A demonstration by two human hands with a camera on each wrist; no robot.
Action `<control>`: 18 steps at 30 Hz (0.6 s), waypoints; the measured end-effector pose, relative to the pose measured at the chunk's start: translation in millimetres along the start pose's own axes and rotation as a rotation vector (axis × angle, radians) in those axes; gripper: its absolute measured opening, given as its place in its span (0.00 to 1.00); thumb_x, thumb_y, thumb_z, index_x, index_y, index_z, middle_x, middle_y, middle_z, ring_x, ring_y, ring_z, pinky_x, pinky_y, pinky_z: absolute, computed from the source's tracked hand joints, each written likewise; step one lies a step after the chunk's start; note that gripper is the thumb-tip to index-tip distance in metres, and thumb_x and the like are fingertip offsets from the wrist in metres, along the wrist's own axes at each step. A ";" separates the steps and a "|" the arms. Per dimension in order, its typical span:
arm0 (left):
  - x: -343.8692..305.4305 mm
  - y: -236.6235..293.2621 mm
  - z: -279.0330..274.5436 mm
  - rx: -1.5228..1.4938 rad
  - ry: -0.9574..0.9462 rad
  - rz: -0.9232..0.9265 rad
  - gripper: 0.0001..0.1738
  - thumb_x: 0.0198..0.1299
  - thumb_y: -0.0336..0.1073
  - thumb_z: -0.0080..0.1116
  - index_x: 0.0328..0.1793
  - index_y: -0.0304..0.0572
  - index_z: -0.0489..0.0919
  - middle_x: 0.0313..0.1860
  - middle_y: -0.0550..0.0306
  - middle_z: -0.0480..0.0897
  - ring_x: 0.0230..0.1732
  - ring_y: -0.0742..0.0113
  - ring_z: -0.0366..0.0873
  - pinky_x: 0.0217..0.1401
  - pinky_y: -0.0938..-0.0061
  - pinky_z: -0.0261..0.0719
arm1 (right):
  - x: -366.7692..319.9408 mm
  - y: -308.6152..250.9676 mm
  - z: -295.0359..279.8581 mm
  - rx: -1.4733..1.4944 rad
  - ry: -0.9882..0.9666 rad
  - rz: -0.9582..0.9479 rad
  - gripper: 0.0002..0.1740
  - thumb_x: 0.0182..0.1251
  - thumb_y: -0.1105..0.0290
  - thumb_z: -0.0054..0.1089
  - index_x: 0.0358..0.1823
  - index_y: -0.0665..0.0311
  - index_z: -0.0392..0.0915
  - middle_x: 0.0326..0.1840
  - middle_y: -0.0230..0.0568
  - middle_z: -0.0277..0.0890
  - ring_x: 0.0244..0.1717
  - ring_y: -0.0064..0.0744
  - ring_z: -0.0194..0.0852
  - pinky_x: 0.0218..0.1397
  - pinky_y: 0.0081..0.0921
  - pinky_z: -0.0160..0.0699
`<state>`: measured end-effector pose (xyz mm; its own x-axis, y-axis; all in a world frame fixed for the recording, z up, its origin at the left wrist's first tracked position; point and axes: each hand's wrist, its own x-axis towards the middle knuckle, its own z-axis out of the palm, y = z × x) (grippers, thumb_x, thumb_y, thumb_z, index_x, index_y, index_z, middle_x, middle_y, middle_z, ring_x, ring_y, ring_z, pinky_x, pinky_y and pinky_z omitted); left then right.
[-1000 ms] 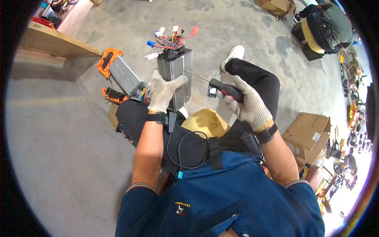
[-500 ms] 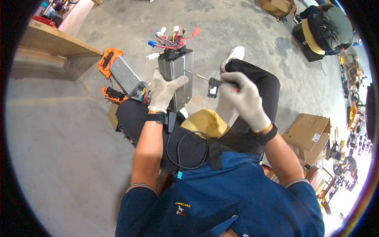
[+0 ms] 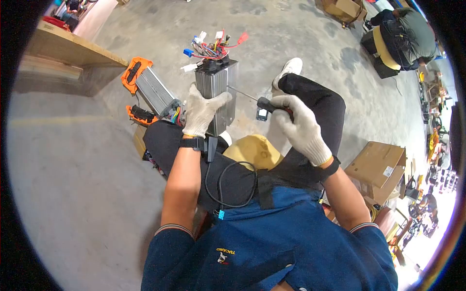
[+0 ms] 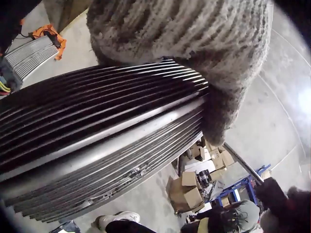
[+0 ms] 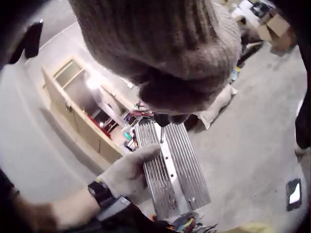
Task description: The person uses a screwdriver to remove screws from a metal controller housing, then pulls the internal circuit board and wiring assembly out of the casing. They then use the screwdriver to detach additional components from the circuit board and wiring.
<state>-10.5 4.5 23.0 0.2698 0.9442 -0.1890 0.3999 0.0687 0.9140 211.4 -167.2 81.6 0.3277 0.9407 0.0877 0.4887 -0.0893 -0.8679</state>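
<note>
My gloved left hand grips a finned metal motor controller, thumb across its ribbed face. The controller stands on end, with a bundle of wires and coloured plugs at its top. In my gloved right hand is a screwdriver with a dark handle, the fingers curled over it. Its thin shaft reaches to the controller's side. Seen from the right wrist, the shaft meets a smooth strip with small holes between the fins; the glove hides most of the handle.
A second finned controller with orange end pieces lies on the floor at left, beside a wooden frame. A phone-like black object lies on the floor. A cardboard box stands at right; another person sits bent over farther off.
My right hand has shifted and turned about the screwdriver handle, now lying over its top. The shaft stays at the controller's side, and my left hand keeps its hold.
</note>
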 end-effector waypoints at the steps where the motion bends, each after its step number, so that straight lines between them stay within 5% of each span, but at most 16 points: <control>1: -0.3 0.0 0.7 0.000 0.000 0.001 0.39 0.47 0.44 0.89 0.60 0.30 0.80 0.47 0.45 0.94 0.44 0.57 0.93 0.53 0.63 0.91 | 3.1 -4.6 -5.6 -0.143 -0.030 -0.172 0.17 0.67 0.77 0.72 0.58 0.65 0.86 0.49 0.48 0.87 0.50 0.41 0.88 0.57 0.34 0.87; 6: -7.0 11.5 -3.9 0.002 -0.026 -0.014 0.40 0.50 0.44 0.87 0.64 0.29 0.82 0.51 0.44 0.93 0.49 0.58 0.92 0.57 0.63 0.90 | 1.5 2.8 3.9 0.008 0.078 0.079 0.19 0.72 0.69 0.71 0.62 0.67 0.83 0.51 0.47 0.87 0.48 0.34 0.87 0.54 0.31 0.87; 8: -1.9 -1.4 -3.5 0.030 -0.036 -0.004 0.40 0.50 0.45 0.87 0.65 0.29 0.82 0.51 0.43 0.93 0.49 0.57 0.92 0.58 0.63 0.90 | 0.1 8.4 5.3 0.654 0.101 0.641 0.21 0.82 0.60 0.66 0.63 0.69 0.81 0.51 0.48 0.87 0.47 0.31 0.86 0.50 0.29 0.90; 9: 0.4 -6.4 -4.1 0.058 -0.047 0.010 0.40 0.50 0.45 0.87 0.65 0.29 0.82 0.52 0.43 0.93 0.49 0.56 0.93 0.58 0.63 0.90 | 3.0 2.4 9.1 0.753 0.138 0.777 0.26 0.87 0.49 0.57 0.61 0.69 0.80 0.47 0.44 0.86 0.37 0.27 0.84 0.38 0.24 0.89; 10: -0.1 -1.7 -5.5 0.055 -0.047 0.011 0.40 0.50 0.45 0.87 0.65 0.29 0.82 0.52 0.43 0.93 0.49 0.56 0.93 0.58 0.63 0.90 | 3.6 14.5 4.3 0.750 0.139 0.776 0.26 0.87 0.49 0.57 0.61 0.69 0.80 0.47 0.44 0.86 0.37 0.27 0.84 0.38 0.24 0.89; 12: -2.1 8.1 -8.1 0.039 -0.066 0.042 0.40 0.49 0.45 0.87 0.64 0.29 0.83 0.51 0.43 0.93 0.49 0.54 0.93 0.58 0.62 0.90 | 4.4 37.2 -11.2 1.074 -0.330 1.003 0.26 0.88 0.47 0.54 0.57 0.67 0.80 0.42 0.42 0.86 0.26 0.22 0.77 0.26 0.21 0.83; 13: -0.8 6.9 -8.2 0.036 -0.064 0.043 0.40 0.49 0.45 0.87 0.64 0.29 0.83 0.51 0.43 0.93 0.49 0.54 0.93 0.58 0.62 0.90 | 5.0 37.0 -6.9 1.057 -0.290 1.070 0.26 0.89 0.44 0.51 0.53 0.62 0.81 0.38 0.41 0.86 0.20 0.17 0.72 0.19 0.18 0.73; 17: 2.6 0.8 -5.9 0.030 -0.051 0.058 0.38 0.49 0.46 0.87 0.61 0.28 0.85 0.50 0.42 0.93 0.47 0.54 0.93 0.55 0.61 0.90 | 3.2 22.1 -1.6 0.707 -0.226 0.887 0.20 0.87 0.52 0.57 0.53 0.64 0.83 0.38 0.46 0.87 0.26 0.25 0.81 0.27 0.26 0.80; 18: 2.1 -0.6 -5.9 0.025 -0.062 0.029 0.37 0.49 0.46 0.87 0.60 0.28 0.86 0.49 0.42 0.93 0.47 0.55 0.93 0.54 0.61 0.90 | 0.7 15.3 3.4 0.334 -0.129 0.514 0.17 0.84 0.57 0.60 0.53 0.65 0.84 0.39 0.46 0.87 0.32 0.30 0.85 0.34 0.30 0.83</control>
<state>-15.3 8.2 24.1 0.3352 0.9237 -0.1856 0.4125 0.0332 0.9104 216.3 -166.9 66.7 0.3438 0.8383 -0.4233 0.0084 -0.4535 -0.8912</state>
